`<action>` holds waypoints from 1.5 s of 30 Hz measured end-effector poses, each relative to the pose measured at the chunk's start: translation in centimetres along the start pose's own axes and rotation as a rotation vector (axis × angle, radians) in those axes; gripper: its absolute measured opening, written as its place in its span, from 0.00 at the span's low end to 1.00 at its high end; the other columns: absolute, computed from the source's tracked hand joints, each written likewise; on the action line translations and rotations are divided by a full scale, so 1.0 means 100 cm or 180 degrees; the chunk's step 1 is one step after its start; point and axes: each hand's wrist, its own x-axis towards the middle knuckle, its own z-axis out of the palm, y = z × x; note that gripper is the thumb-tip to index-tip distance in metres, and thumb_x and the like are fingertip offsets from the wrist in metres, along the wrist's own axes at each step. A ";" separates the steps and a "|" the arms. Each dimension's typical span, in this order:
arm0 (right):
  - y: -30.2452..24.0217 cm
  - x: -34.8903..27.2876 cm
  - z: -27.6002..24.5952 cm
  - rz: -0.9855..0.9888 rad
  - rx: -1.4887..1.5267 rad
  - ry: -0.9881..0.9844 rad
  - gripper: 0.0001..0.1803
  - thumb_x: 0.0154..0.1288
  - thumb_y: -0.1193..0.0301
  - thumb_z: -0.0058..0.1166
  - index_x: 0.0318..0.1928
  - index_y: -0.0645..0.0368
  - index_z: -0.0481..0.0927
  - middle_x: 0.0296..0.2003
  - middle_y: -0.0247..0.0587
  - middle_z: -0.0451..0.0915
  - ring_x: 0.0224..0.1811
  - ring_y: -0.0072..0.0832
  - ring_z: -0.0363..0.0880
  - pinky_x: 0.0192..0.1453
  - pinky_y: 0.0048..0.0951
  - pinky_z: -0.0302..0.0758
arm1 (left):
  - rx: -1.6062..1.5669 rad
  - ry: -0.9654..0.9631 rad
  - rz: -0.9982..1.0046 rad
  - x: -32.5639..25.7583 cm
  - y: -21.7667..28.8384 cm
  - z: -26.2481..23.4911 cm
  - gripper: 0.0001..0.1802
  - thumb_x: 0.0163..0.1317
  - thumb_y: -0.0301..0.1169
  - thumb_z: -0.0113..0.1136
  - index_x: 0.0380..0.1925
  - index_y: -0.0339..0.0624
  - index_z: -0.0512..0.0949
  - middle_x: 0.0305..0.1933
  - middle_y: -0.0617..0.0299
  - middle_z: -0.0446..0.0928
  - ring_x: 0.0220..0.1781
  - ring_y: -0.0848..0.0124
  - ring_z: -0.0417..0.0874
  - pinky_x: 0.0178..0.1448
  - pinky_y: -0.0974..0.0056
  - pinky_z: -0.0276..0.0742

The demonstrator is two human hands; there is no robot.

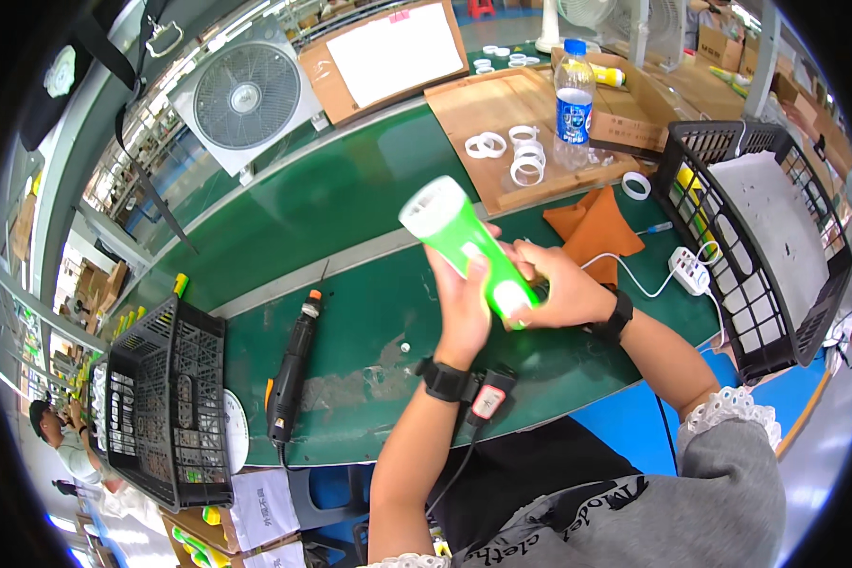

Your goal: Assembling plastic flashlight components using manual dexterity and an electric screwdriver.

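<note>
One green flashlight [461, 234] inside the tabletop's [355, 346] near edge fills the left hand [462, 305]; the right hand [577, 289], apparently assembling, grips its tail; steady pressure next.

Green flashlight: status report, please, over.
Left hand, right hand on green flashlight. Flashlight tilted, above green bench. Orange cloth near right hand, apparently not blocking.

A grey strip [346, 265] lines the far edge of my green table [360, 355]; beyond it I see a fan [246, 95] (boxy, white-framed) and, farther off, a red stool [481, 8]. Past the right edge, pale floor [809, 483] shines.
</note>
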 end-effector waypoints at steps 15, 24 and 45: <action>0.052 -0.012 -0.034 0.0704 -0.2222 -0.0076 0.08 0.54 0.69 0.53 0.30 0.60 0.72 0.28 0.45 0.75 0.34 0.42 0.74 0.36 0.39 0.70 | -0.0563 0.1120 -0.1311 0.002 -0.005 -0.008 0.17 0.66 0.44 0.41 0.45 0.44 0.62 0.39 0.61 0.68 0.29 0.70 0.72 0.33 0.61 0.73; 0.009 0.005 -0.029 0.0802 0.0008 0.0928 0.18 0.58 0.81 0.45 0.49 0.54 0.73 0.30 0.43 0.79 0.28 0.34 0.78 0.35 0.27 0.75 | 0.0459 0.0231 -0.1416 -0.004 -0.014 -0.008 0.31 0.55 0.24 0.51 0.60 0.42 0.56 0.52 0.59 0.68 0.50 0.71 0.70 0.53 0.67 0.67; 0.008 -0.002 -0.013 -0.0849 -0.2919 0.1444 0.05 0.46 0.74 0.59 0.28 0.53 0.80 0.27 0.33 0.80 0.38 0.25 0.79 0.62 0.45 0.61 | 0.2721 0.0254 -0.0550 -0.010 -0.021 -0.003 0.39 0.43 0.23 0.64 0.58 0.30 0.58 0.49 0.49 0.73 0.49 0.63 0.76 0.53 0.64 0.71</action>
